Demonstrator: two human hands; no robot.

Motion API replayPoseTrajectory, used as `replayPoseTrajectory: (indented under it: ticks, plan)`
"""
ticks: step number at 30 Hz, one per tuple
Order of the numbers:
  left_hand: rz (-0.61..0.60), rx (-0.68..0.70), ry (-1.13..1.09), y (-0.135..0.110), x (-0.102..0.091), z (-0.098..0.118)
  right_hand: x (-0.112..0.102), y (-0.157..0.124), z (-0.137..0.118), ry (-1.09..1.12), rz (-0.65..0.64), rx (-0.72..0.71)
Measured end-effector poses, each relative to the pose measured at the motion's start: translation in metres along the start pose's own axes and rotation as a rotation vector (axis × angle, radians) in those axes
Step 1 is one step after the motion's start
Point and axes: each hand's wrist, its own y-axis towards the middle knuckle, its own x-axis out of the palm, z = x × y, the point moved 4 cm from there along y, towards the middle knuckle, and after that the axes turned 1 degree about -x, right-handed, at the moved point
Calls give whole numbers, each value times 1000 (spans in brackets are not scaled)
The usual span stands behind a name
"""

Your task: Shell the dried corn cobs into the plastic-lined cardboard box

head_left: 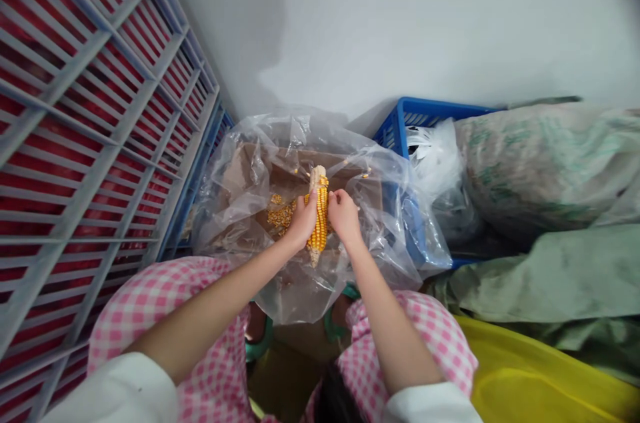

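A dried yellow corn cob stands almost upright over a cardboard box lined with a clear plastic bag. Its top end is bare, pale husk or cob. My left hand grips the cob's left side, covering part of it. My right hand presses its fingers against the cob's upper right side. Loose yellow corn kernels lie in a heap inside the bag, just left of my left hand. The cob's lower tip points toward me.
A grey slatted crate with red contents fills the left side. A blue crate, a white plastic bag and a woven sack stand at right. A green cloth and a yellow tub lie nearer. A white wall rises behind.
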Motion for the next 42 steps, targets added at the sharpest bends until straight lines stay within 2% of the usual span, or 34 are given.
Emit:
replayPoseTrajectory:
  ticks: [7,10,13,16,20,24,31,34,38,42]
  plan:
    - [-9,98,136,3,-3,8,-44,5,-2,-180,-56,-19]
    - [14,160,245,3,-4,11,-56,3,-1,-106,38,-13]
    - [-19,265,315,-5,0,15,-55,4,0,78,131,6]
    - [-79,331,337,-19,7,18,-46,5,-1,204,130,61]
    - [-109,363,373,-32,10,22,-42,5,-2,185,151,119]
    - [-136,385,409,-38,10,25,-45,6,-2,156,150,54]
    - [-161,352,349,-38,9,26,-49,8,2,95,187,-30]
    - [-178,268,265,-38,9,27,-45,11,7,202,185,-28]
    - [-220,149,47,-40,11,30,-37,15,12,423,150,-18]
    - [-231,113,-54,-38,9,32,-34,15,11,415,82,26]
